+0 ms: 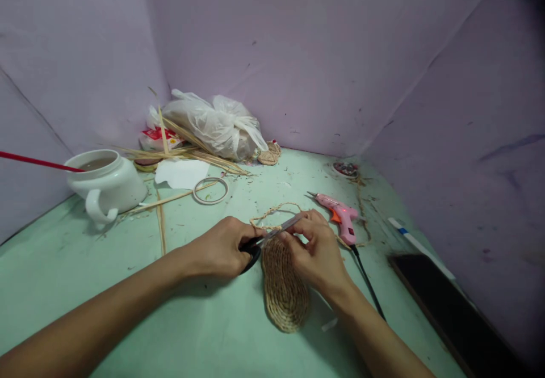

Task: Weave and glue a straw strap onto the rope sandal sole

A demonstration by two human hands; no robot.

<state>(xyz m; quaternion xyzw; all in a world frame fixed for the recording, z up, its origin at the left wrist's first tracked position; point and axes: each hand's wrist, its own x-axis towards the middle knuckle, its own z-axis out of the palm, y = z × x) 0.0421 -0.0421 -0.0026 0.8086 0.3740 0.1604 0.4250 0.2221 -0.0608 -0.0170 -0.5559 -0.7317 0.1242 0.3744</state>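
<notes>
My left hand is closed around the black handles of a pair of scissors. The scissor blades point up and right, across the top end of a sole-shaped coil of woven straw. At that top end my right hand pinches the straw sole, close beside the blades; its fingertips are partly hidden. A loop of braided straw cord runs out behind both hands onto the table. Whether the blades touch the cord I cannot tell.
A pink glue gun with a black cable lies right of my hands. Further right is a dark flat phone-like slab. A tape ring, white pot, straw strips and plastic bag stand left and behind. Purple walls enclose the green table.
</notes>
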